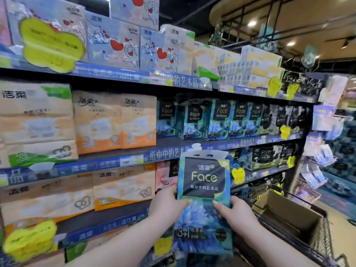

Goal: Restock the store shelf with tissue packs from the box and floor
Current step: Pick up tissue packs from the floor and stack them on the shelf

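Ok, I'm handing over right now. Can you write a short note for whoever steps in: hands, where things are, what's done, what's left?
Hands: left hand and right hand both grip one blue tissue pack, held upright in front of the shelves.
Matching packs stand in a row on the middle shelf.
The cardboard box sits open in the cart at right.
Done: this pack is picked up.
Left: set it with the matching row, then likely fetch more; box contents are not visible.
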Motion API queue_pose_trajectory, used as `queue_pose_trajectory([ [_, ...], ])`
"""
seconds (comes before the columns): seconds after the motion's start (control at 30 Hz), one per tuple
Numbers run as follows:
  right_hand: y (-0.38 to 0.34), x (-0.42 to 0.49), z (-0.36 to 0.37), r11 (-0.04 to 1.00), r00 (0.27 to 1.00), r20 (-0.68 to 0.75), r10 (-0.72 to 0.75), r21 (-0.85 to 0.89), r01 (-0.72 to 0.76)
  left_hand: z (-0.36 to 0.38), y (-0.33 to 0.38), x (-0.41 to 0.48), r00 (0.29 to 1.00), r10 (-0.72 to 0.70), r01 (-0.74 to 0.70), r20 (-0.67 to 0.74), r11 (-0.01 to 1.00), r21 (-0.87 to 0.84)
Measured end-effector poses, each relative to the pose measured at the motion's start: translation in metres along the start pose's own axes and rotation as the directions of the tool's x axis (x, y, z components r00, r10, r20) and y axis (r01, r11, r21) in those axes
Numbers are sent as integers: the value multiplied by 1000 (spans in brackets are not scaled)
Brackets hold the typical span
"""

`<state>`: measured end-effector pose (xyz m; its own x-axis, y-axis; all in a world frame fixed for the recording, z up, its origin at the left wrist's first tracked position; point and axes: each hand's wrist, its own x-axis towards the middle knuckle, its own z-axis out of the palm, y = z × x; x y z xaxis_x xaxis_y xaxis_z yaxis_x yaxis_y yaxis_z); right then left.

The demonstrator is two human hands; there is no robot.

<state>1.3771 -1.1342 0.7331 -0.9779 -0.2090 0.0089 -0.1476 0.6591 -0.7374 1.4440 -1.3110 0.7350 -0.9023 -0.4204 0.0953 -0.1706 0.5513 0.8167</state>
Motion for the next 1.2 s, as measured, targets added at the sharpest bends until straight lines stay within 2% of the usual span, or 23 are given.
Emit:
queue_pose_trajectory([
  [0.13, -20, 61, -2, 997, 998, -43, -46, 55, 48, -9, 11, 66, 998, 47, -46, -51, 999, 7],
  [0.27, -34, 118, -7, 994, 996, -54, -68, 86, 73, -11, 22, 122, 997, 64, -64, -43, 998, -1],
  [0.33, -44, 146, -11, 989, 994, -55, -98, 103, 103, -14, 29, 147, 995, 74, -72, -65, 997, 42],
  [0.47, -68, 202, -21, 974, 982, -9, -189, 127, 188, -23, 44, 197, 983, 103, -88, -151, 991, 99],
  [0.6, -86, 262, -28, 949, 956, 39, -290, 137, 282, -26, 57, 239, 964, 94, -75, -248, 993, 88],
  [0.8, -109, 343, -38, 903, 897, 136, -421, 152, 402, -25, 81, 282, 919, 58, -25, -391, 996, 90],
  [1.03, -133, 400, -18, 804, 800, 178, -573, 312, 507, -21, 78, 315, 818, 42, -6, -574, 998, 63],
  [1.2, -137, 416, 12, 726, 750, 152, -644, 428, 538, -16, 59, 338, 775, 19, -6, -631, 1000, 22],
])
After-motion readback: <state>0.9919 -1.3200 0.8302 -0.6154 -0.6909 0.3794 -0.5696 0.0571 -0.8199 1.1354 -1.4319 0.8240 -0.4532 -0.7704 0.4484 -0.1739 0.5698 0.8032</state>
